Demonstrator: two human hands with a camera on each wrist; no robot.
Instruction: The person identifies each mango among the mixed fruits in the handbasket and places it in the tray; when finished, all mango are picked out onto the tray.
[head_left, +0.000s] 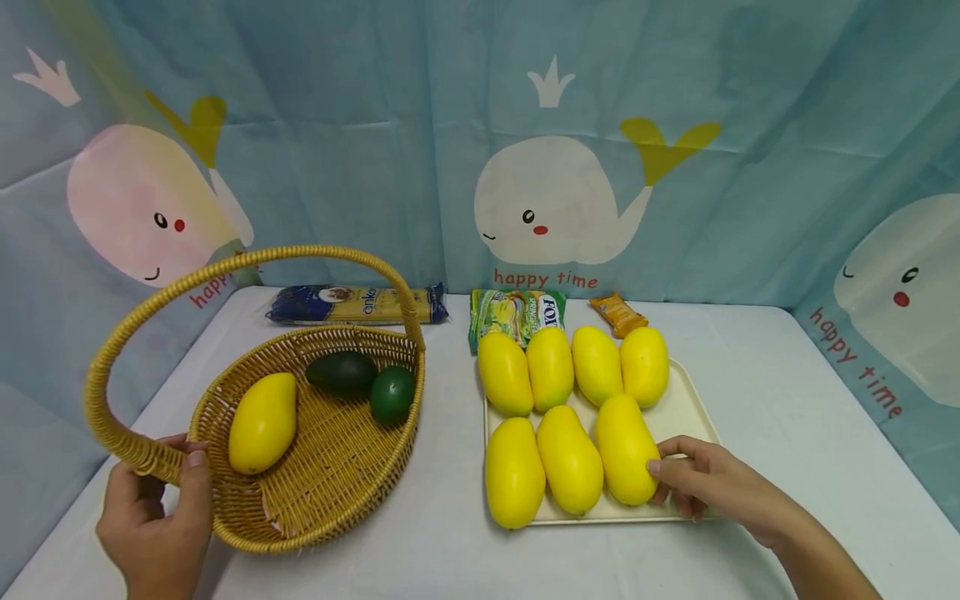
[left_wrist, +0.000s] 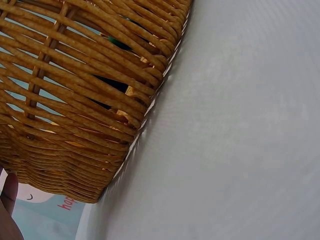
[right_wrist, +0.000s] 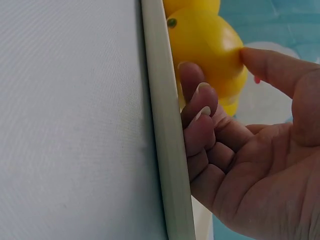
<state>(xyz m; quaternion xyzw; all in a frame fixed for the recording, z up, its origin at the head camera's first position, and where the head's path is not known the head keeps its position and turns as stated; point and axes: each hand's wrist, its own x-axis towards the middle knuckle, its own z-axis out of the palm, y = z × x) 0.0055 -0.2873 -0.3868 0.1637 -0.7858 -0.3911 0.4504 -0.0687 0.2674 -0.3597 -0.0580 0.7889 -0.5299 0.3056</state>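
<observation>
In the head view my left hand [head_left: 156,518] grips the wicker basket [head_left: 341,500] at its left rim, where the arched handle [head_left: 311,252] joins. Inside the basket lie a yellow mango [head_left: 262,423] and two dark green avocados [head_left: 342,374]. The left wrist view shows the woven side of the basket [left_wrist: 75,105] from close up. My right hand [head_left: 708,479] has its thumb and fingertips on the front right mango [head_left: 627,454], which lies on a cream tray [head_left: 686,400] with several more mangoes [head_left: 515,471]. In the right wrist view the fingers curl beside that mango's lower side.
Along the back of the white table lie a blue pasta pack [head_left: 356,305], a green candy bag [head_left: 517,310] and a small orange packet [head_left: 618,315]. A blue whale-print curtain [head_left: 375,167] hangs behind and at both sides.
</observation>
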